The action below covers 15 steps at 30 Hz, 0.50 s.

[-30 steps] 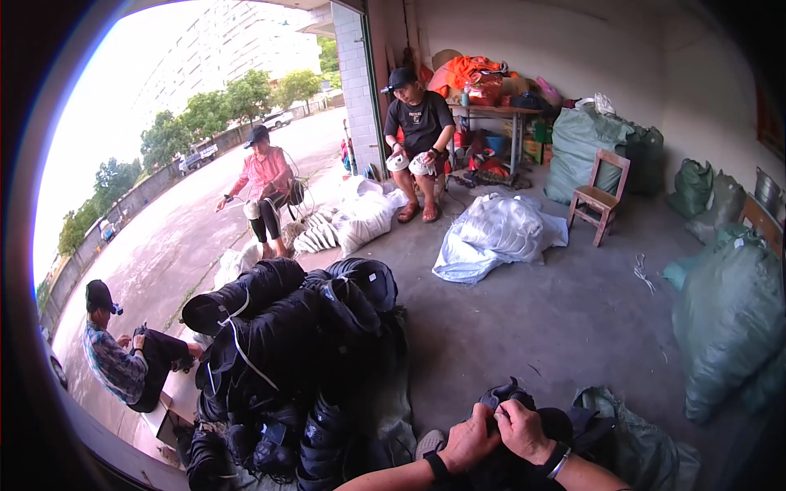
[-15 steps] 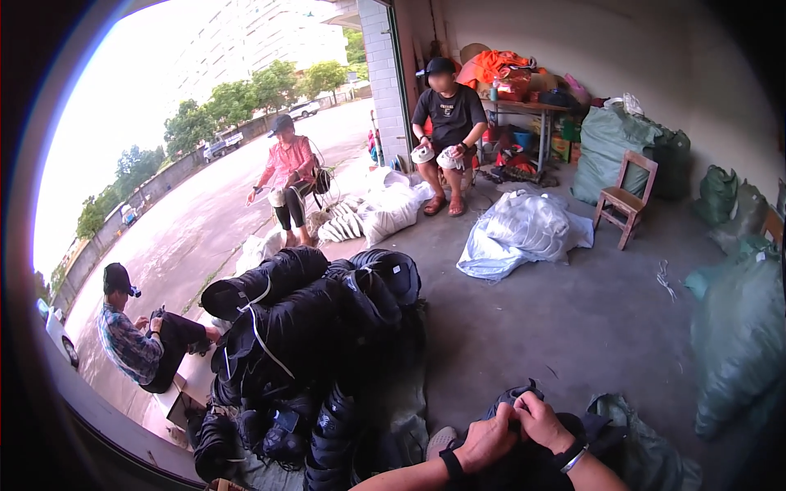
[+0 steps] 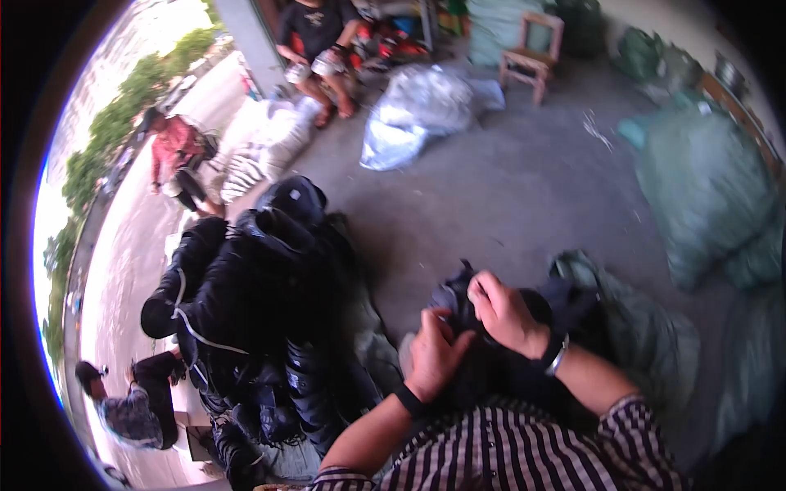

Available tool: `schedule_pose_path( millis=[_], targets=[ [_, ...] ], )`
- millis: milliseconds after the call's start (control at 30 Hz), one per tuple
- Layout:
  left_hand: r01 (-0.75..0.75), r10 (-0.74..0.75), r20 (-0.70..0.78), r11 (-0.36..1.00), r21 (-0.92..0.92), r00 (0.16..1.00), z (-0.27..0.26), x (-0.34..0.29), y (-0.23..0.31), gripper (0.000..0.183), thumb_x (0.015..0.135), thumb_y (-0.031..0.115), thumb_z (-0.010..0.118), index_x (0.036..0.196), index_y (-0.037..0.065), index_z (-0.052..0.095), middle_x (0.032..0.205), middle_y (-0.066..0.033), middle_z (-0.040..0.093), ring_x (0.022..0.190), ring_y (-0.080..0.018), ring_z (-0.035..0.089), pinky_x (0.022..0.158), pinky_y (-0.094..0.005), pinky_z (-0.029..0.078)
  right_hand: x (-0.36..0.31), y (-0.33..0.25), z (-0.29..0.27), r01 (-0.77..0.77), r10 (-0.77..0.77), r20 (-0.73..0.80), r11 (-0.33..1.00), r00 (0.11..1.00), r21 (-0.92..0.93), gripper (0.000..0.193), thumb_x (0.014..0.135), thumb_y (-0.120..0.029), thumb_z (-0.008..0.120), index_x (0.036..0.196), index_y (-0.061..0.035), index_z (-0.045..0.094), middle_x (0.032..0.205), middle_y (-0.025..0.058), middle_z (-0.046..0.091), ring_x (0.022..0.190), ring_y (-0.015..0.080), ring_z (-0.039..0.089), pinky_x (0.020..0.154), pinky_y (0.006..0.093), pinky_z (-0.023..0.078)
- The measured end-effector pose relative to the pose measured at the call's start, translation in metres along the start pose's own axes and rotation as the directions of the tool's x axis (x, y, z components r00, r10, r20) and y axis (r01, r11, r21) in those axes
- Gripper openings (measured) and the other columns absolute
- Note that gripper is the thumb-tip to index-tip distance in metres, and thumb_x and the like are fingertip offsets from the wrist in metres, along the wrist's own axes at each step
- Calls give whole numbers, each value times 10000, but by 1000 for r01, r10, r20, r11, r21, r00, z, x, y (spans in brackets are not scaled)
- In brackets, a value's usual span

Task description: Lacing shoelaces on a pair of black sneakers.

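Note:
My left hand (image 3: 435, 353) and my right hand (image 3: 505, 312) are both closed on a dark piece of fabric (image 3: 458, 290) held in front of my chest. The left hand grips its lower edge, the right hand pinches it from above. More dark cloth (image 3: 565, 296) lies under my right wrist, on top of an open green sack (image 3: 647, 327). My sleeves are striped black and white.
A big heap of tied black bundles (image 3: 246, 303) lies to my left on the concrete floor (image 3: 508, 180). Green sacks (image 3: 704, 188) stand at right. A clear plastic bag (image 3: 417, 110) and a wooden chair (image 3: 532, 49) are farther back. Three other people sit at the left and back.
The camera has tipped down and closer to my hands. The hands now sit higher in view, still working the dark fabric.

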<state>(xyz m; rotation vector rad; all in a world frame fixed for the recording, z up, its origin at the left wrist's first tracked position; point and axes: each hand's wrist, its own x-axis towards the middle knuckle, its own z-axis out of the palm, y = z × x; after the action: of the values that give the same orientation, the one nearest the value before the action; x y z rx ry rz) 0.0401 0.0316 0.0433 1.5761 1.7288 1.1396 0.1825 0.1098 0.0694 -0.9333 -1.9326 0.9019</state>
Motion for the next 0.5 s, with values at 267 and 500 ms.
schedule_pose_path(
  millis=[267, 500],
  targets=[
    [29, -34, 139, 999, 38, 990, 4, 2, -2, 536, 691, 166, 783, 1113, 68, 468, 708, -54, 564, 620, -211, 570, 591, -335, 464, 22, 11, -35, -484, 496, 235, 464, 836, 742, 96, 914, -167, 529, 850, -97, 511, 596, -18, 446, 459, 30, 351, 367, 171, 252],
    [-362, 355, 100, 826, 432, 930, -15, 6, 11, 407, 665, 103, 752, 1026, 65, 568, 864, -79, 566, 791, -248, 549, 701, -359, 471, 33, -8, -71, -411, 436, 203, 458, 877, 789, 90, 931, -182, 517, 889, -103, 522, 595, -36, 418, 451, 26, 324, 374, 168, 226]
  ],
)
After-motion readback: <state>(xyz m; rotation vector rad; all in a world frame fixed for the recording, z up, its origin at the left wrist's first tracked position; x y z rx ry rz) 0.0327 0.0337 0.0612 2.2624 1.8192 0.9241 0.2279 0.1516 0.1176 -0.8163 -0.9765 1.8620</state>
